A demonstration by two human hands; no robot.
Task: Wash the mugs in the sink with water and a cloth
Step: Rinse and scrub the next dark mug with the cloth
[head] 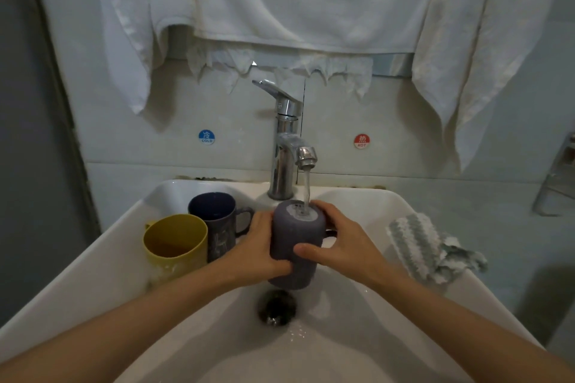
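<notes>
A grey mug is held upside down over the white sink, its base under the running water from the chrome tap. My left hand grips its left side and my right hand wraps its right side, next to the handle. A yellow mug and a dark blue mug stand upright in the sink's left part. A grey-and-white striped cloth lies on the sink's right rim, untouched.
The drain sits just below the held mug. White towels hang on the wall above the tap. Cold and hot stickers flank the tap. A metal fixture sticks out at the right edge.
</notes>
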